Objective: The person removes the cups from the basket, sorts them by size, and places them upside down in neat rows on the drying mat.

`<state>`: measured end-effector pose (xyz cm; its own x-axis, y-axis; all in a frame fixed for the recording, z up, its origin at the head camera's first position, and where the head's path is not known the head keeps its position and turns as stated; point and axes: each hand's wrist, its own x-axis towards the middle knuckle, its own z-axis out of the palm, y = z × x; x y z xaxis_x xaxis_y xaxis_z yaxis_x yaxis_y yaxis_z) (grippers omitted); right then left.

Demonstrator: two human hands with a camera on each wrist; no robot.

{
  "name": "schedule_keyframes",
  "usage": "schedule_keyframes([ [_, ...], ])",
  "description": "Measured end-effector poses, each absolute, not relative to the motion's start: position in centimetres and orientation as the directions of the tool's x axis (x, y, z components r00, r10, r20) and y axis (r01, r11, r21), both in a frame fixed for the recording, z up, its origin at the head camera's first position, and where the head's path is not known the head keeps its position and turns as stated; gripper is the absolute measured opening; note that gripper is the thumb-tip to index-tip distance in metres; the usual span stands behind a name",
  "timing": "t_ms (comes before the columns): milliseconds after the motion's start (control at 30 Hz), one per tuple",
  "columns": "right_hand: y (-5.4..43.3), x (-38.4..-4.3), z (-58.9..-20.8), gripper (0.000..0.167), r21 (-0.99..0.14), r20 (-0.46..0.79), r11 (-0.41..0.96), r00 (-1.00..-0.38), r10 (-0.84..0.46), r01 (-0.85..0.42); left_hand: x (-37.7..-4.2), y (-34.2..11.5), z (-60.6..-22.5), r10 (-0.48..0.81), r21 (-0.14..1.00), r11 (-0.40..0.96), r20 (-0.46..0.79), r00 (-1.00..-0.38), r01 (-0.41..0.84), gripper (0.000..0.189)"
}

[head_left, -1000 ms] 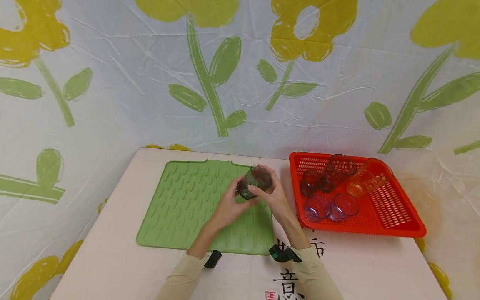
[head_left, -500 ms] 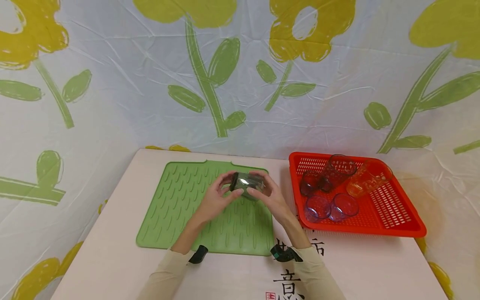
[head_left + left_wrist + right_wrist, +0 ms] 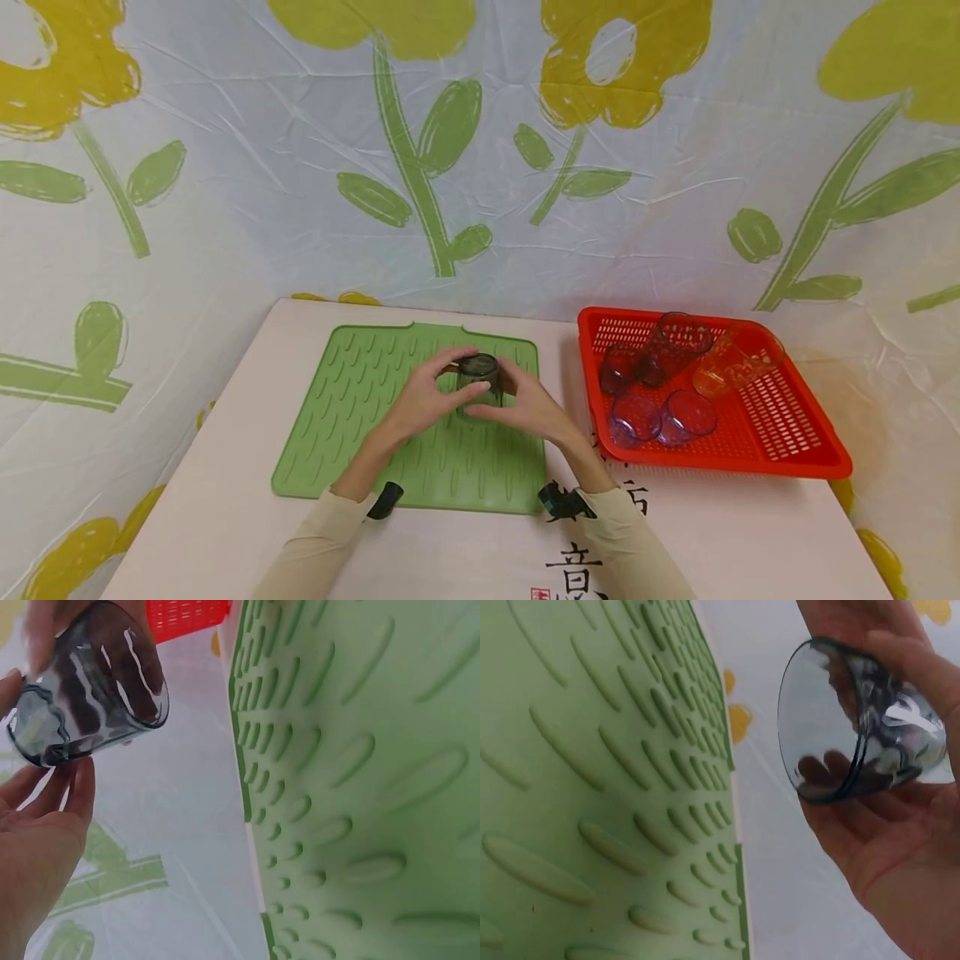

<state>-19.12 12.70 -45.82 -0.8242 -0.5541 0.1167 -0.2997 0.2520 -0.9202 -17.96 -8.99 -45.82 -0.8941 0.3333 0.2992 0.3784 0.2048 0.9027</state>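
Note:
A smoky grey drinking glass [image 3: 477, 365] is held upside down over the green ridged drying mat [image 3: 352, 425], its base facing up in the head view. My left hand [image 3: 423, 402] grips it from the left, fingers near the base. From the right, my right hand [image 3: 531, 406] holds its side with fingers and thumb. The right wrist view shows the open rim of the glass [image 3: 817, 727] turned toward the mat, with a gap between them. Both hands also appear around the glass [image 3: 94, 682] in the left wrist view.
To the right stands a red plastic basket [image 3: 813, 454] holding several glasses, including two purplish ones [image 3: 663, 417], a tall dark one [image 3: 678, 337] and a clear patterned one [image 3: 731, 362]. A flower-printed cloth [image 3: 300, 208] hangs behind the table [image 3: 225, 467].
Both hands have turned the glass from tilted, mouth up, through lying sideways to upside down. It has moved slightly left and lower over the mat.

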Motion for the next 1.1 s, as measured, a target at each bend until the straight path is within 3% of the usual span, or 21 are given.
schedule_keyframes([
  [500, 10.4, -20.4, -46.2, 0.079, -0.898, 0.104, 0.350, -0.903, -0.417, -0.265, -19.2, -12.5, -46.3, 0.313, 0.842, 0.344, 0.315, -0.896, 0.416, 0.042],
  [1100, 7.0, -22.9, -46.7, 0.077, -0.914, 0.209, 0.260, -0.912, -0.354, -0.310, -19.6, -18.9, -48.8, 0.214, 0.723, 0.512, 0.415, -0.884, 0.463, 0.029],
])
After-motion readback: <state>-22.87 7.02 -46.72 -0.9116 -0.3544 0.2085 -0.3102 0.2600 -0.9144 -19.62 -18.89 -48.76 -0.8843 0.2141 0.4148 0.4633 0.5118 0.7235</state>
